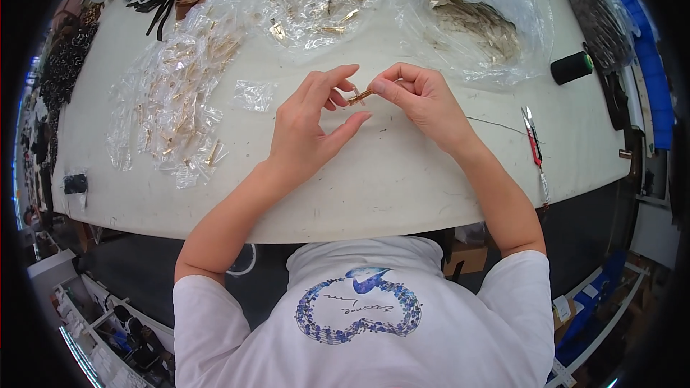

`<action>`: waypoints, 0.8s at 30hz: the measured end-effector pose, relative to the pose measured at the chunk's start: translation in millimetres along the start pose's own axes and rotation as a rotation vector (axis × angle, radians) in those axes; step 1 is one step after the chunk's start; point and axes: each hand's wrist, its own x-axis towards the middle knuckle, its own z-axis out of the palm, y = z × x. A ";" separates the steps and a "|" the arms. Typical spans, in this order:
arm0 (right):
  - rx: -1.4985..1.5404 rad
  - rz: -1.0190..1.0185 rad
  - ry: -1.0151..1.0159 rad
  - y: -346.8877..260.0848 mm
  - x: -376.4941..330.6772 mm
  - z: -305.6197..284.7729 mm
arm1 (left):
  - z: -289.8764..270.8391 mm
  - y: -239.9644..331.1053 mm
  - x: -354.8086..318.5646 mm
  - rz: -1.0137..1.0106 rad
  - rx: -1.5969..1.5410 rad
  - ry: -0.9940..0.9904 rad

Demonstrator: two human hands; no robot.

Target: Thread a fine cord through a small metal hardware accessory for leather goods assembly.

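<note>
Over the middle of the table, my right hand point(428, 104) pinches a small gold-coloured metal piece point(357, 98) between thumb and fingertips. The piece points left, toward my left hand point(309, 111). That hand is open, its thumb spread well away from the fingers; the other fingertips curl close to the end of the piece, and I cannot tell whether they touch it. A thin dark thread point(496, 124) runs from beside my right wrist toward the red-handled thread snips point(534, 140). Left of my left hand lies a small clear plastic bag point(254, 95).
Many bagged gold pieces point(176, 108) spread across the left of the table. Farther back lie a plastic bag of gold pieces point(316, 11) and a bag of brownish strips point(474, 21). A black thread spool point(572, 67) stands at right; a small black packet point(75, 185) is at left.
</note>
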 end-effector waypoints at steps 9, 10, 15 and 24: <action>-0.036 -0.011 0.048 7.1 -0.6 -4.8 | -4.1 -11.5 -11.7 -0.591 -0.505 -0.355; -0.053 0.003 0.029 5.6 -0.6 -4.6 | -5.1 -12.4 -12.3 -0.611 -0.545 -0.356; 0.016 0.009 -0.002 11.3 0.8 -7.4 | -1.0 -2.5 -8.3 -0.583 -0.632 -0.309; 0.043 0.067 -0.051 2.8 -2.6 -3.5 | -9.1 1.4 -5.8 -0.774 -0.783 -0.448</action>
